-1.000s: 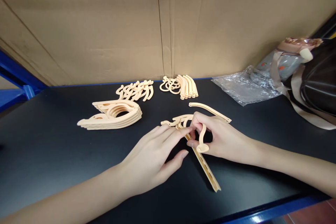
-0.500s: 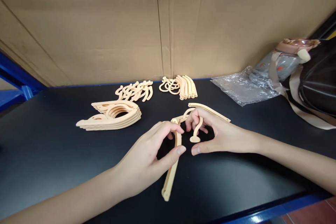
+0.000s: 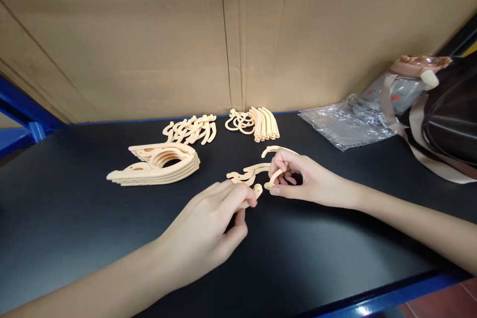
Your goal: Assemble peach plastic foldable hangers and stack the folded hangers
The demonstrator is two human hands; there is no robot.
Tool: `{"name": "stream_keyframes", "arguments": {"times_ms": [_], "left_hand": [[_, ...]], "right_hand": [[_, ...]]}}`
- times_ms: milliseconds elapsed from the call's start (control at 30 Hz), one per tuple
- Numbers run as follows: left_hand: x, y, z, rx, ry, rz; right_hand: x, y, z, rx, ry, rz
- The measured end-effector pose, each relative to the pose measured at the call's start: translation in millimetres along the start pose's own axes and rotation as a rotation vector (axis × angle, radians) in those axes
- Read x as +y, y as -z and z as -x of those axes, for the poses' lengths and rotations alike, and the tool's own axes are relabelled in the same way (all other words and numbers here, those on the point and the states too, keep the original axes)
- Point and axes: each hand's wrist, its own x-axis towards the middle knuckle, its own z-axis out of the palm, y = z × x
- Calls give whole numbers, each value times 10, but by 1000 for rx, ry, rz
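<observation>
Slim strip [image 3: 258, 190] turned and pinched in left hand [image 3: 208, 223]; curved piece [image 3: 275, 178] held in narrow grip of right hand [image 3: 313, 181]. Ends brought closer over counter [image 3: 316, 258], contact not made.

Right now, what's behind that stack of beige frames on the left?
Behind the stack, slightly right, lie loose beige pieces on the black table, with cardboard farther back. What the stack covers can't be seen.

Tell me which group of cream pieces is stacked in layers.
The leftmost stack, with the rounded opening through it. Its matching pieces lie one on another; the hook pieces behind it are jumbled, and the strips at the back lie side by side.
</observation>
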Motion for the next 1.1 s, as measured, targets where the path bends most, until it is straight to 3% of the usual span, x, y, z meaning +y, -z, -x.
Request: {"name": "stream_keyframes", "arguments": {"times_ms": [167,433,633,833,1100], "left_hand": [[-27,8,-30,51,-115,-167],[-123,-45,-27,58,-184,-250],[-119,-66,-13,144,-270,-319],[-91,-30,-41,159,-284,-350],[-101,-36,-46,130,-257,-409]], "right_hand": [[29,7,18,-10,2,18],[72,9,12,-43,26,2],[76,10,-5,-65,43,28],[47,2,-39,-64,44,97],[41,9,-36,-78,20,20]]}}
